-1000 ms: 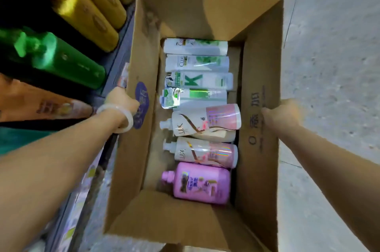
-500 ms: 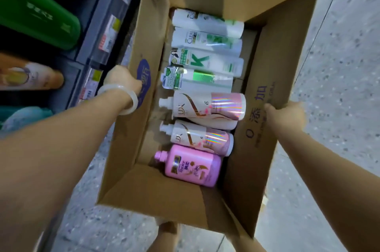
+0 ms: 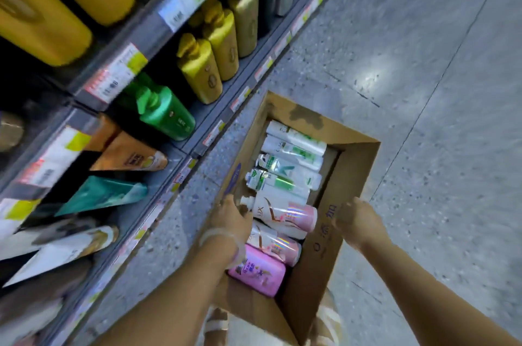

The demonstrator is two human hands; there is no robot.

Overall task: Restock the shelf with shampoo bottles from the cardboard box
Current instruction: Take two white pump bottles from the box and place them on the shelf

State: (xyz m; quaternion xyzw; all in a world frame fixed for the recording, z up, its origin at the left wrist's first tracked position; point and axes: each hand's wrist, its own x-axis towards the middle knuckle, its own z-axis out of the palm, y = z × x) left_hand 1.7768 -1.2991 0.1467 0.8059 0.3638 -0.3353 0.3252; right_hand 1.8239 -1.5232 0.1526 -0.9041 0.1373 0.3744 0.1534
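Cardboard box on the floor, just beside the lowest edge of the shelf, flaps up, shampoo bottles lying on their sides in a row inside. Reached into the near left corner with the left hand, fingers down by the pump end of the white-and-pink bottle; too blurred to tell whether closed round the neck or only touching it. Looked to have the right hand on the box's right wall, fingers curled over its upper edge. Judged the main risk to be a lift by the pump alone: glossy body, weight hanging from a thin neck, likely to swing, slip free and drop back onto the pink bottle below or out onto the floor. Judged a second risk in the tall left wall, apt to catch the bottle or the bracelet on the way out and drag the box along. Saw packed rows of gold bottles and a green bottle on the shelf; a careless push into a narrow gap could well have toppled those neighbours. Could not read the price labels through the blur, so a wrong slot seemed possible too.
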